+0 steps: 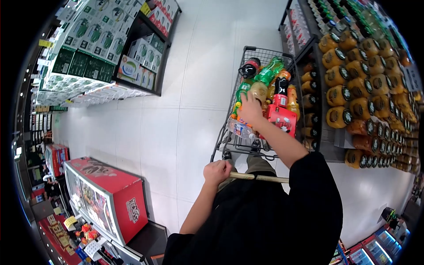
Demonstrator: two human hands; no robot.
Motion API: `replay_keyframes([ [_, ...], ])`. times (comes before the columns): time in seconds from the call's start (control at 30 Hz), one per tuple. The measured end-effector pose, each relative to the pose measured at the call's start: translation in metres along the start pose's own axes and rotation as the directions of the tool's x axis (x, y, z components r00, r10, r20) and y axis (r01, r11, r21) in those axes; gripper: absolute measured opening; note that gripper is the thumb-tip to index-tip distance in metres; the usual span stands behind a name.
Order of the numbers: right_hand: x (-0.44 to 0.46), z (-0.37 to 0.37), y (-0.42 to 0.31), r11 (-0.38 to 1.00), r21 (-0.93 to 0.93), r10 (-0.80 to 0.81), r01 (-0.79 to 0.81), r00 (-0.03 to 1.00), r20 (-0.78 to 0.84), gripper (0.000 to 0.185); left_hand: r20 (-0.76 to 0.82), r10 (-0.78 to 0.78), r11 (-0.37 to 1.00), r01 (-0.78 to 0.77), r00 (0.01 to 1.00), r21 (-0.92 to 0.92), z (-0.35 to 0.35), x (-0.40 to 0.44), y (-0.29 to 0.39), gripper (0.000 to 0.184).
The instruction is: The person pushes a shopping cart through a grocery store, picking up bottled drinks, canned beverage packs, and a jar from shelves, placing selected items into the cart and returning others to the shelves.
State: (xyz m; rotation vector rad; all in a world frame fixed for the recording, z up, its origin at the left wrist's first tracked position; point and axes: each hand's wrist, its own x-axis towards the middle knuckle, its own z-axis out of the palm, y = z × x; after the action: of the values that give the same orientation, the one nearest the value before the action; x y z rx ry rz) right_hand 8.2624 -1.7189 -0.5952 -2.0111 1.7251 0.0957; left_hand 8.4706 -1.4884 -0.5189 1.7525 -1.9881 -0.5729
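My left hand (216, 172) is closed around the light-coloured handle (240, 176) of a wire shopping cart (219, 140). My right hand (251, 109) reaches into the cart, its fingers stretched out over the drink bottles. Closest to those fingers are a pale beige bottle (259, 91) and a green bottle (242, 90). Further in lie a larger green bottle (270, 70) and a dark bottle with a red label (251, 67). Beside my right wrist sits a red carton (283, 119), with an orange drink bottle (293, 99) behind it. A clear water bottle (240, 129) lies at the near end.
Shelves with jars of yellow fruit (338, 95) run close along the cart's right side. At the upper left stands a stack of green and white cartons (95, 37). A red display freezer (128, 207) is at the lower left. Pale tiled floor (198, 88) lies left of the cart.
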Motion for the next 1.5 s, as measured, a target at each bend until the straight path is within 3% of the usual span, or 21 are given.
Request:
replay_keyframes([
  [0.1,-0.069,-0.034,-0.008,0.949,0.276,-0.075,0.155,0.957,-0.282,0.048,0.039,0.001,1.000,-0.002,0.999,0.022,-0.006,0.004,-0.013,0.031],
  [0.17,-0.121,-0.047,0.009,0.933,0.328,0.003,0.144,0.912,-0.410,0.032,0.089,0.014,0.999,-0.016,0.996,0.029,-0.010,0.008,-0.022,0.031],
  [0.23,-0.184,-0.070,0.018,0.951,0.308,0.165,0.000,0.845,-0.508,0.020,0.180,0.016,1.000,-0.020,0.984,0.022,-0.012,0.014,-0.035,0.031],
  [0.3,-0.243,-0.074,0.027,0.842,0.495,0.499,-0.215,0.658,-0.564,0.013,0.286,0.044,0.999,-0.040,0.957,-0.020,-0.016,0.022,-0.045,0.031],
  [0.33,-0.271,-0.073,0.036,0.847,0.440,0.525,-0.298,0.595,-0.608,0.013,0.344,0.057,0.998,-0.046,0.937,-0.040,-0.017,0.024,-0.049,0.033],
  [0.4,-0.320,-0.053,0.051,0.685,0.421,0.727,-0.594,0.521,-0.447,0.017,0.504,0.025,0.999,-0.033,0.863,0.007,-0.025,0.035,-0.049,0.038],
  [0.47,-0.359,-0.015,0.071,0.794,-0.012,0.567,-0.608,0.746,-0.350,0.030,0.586,0.018,0.997,-0.061,0.810,0.054,-0.028,0.042,-0.048,0.039],
  [0.53,-0.360,-0.007,0.050,0.723,-0.120,0.635,-0.681,0.723,-0.272,0.052,0.640,0.034,0.995,-0.088,0.768,0.053,-0.023,0.045,-0.054,0.045],
  [0.57,-0.354,0.006,0.055,0.665,-0.126,0.680,-0.736,0.667,-0.304,0.062,0.690,0.061,0.987,-0.148,0.721,0.067,-0.027,0.047,-0.053,0.045],
  [0.63,-0.345,0.004,0.054,0.627,-0.160,0.726,-0.762,0.647,-0.232,0.060,0.744,0.171,0.936,-0.341,0.646,0.081,-0.031,0.049,-0.056,0.041],
  [0.67,-0.347,-0.008,0.041,0.677,-0.184,0.684,-0.713,0.701,-0.200,0.059,0.752,0.251,0.884,-0.461,0.609,0.078,-0.026,0.046,-0.065,0.038],
  [0.7,-0.346,-0.016,0.035,0.666,-0.169,0.722,-0.726,0.685,-0.099,0.058,0.763,0.320,0.820,-0.567,0.562,0.073,-0.025,0.042,-0.071,0.034],
  [0.73,-0.348,-0.012,0.033,0.676,-0.175,0.711,-0.716,0.696,-0.103,0.057,0.777,0.337,0.785,-0.614,0.531,0.079,-0.029,0.040,-0.071,0.028],
  [0.9,-0.356,0.013,0.024,0.732,-0.208,0.647,-0.649,0.758,-0.088,0.056,0.760,0.268,0.819,-0.556,0.592,0.144,-0.027,0.026,-0.090,0.039],
  [1.0,-0.367,0.016,-0.020,0.693,-0.168,0.700,-0.701,0.710,-0.077,0.054,0.787,0.211,0.833,-0.528,0.580,0.166,-0.042,0.018,-0.104,0.038],
  [1.13,-0.386,0.042,-0.061,0.731,-0.145,0.665,-0.667,0.743,-0.068,0.060,0.764,0.264,0.770,-0.606,0.588,0.201,-0.065,0.000,-0.135,0.039],
  [1.33,-0.420,0.065,-0.143,0.648,-0.034,0.762,-0.761,0.647,0.031,0.062,0.738,0.253,0.767,-0.595,0.625,0.241,-0.087,-0.031,-0.191,0.048],
  [1.5,-0.460,0.093,-0.211,0.604,0.028,0.797,-0.797,0.604,-0.005,0.065,0.759,0.273,0.740,-0.633,0.591,0.228,-0.115,-0.062,-0.222,0.049],
])
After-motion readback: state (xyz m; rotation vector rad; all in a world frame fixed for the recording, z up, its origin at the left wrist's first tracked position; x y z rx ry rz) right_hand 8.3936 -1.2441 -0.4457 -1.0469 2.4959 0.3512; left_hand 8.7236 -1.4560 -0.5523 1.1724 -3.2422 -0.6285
